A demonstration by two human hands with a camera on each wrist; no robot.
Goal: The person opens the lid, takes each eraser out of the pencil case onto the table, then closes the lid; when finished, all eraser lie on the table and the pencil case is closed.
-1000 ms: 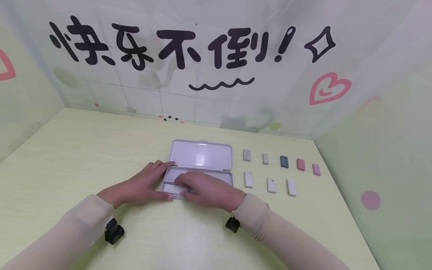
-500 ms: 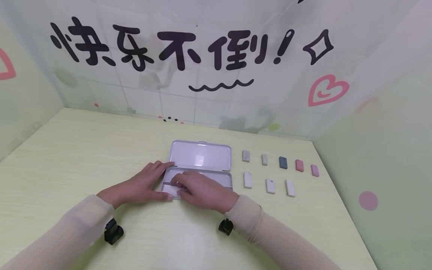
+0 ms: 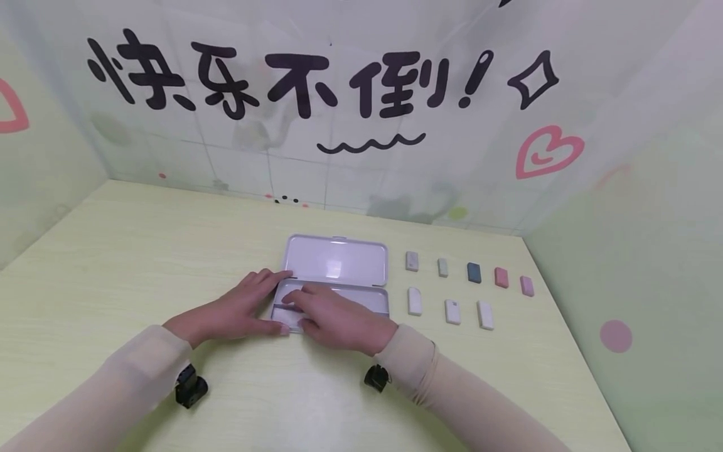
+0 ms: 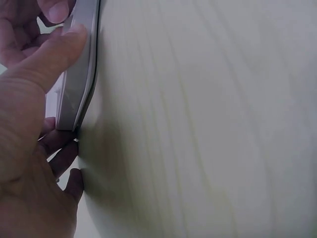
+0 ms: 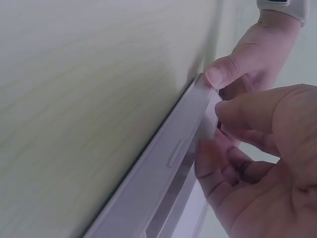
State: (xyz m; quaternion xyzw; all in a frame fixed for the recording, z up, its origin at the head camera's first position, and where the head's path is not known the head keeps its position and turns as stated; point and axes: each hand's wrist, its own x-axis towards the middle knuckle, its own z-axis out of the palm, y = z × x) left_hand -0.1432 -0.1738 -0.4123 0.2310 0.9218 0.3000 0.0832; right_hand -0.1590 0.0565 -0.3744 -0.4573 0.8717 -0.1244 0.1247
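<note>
An open pale lilac tin pencil case lies at mid-table, its lid tipped back and its tray split lengthwise by a divider. My left hand grips the tray's left end, thumb on the front wall and fingers behind. My right hand reaches into the tray's left part with bent fingers. In the right wrist view its thumb and index fingertip stand apart beside a blurred pale patch; whether they hold something there is unclear. The right hand covers much of the tray.
Right of the case, erasers lie in two rows: a blue eraser, a red eraser, a pink eraser and several pale ones, including a white eraser. A printed sheet wall closes the table's back.
My right hand has shifted slightly left inside the tray, and its index finger has spread away from the thumb. The left hand and the case have stayed put.
</note>
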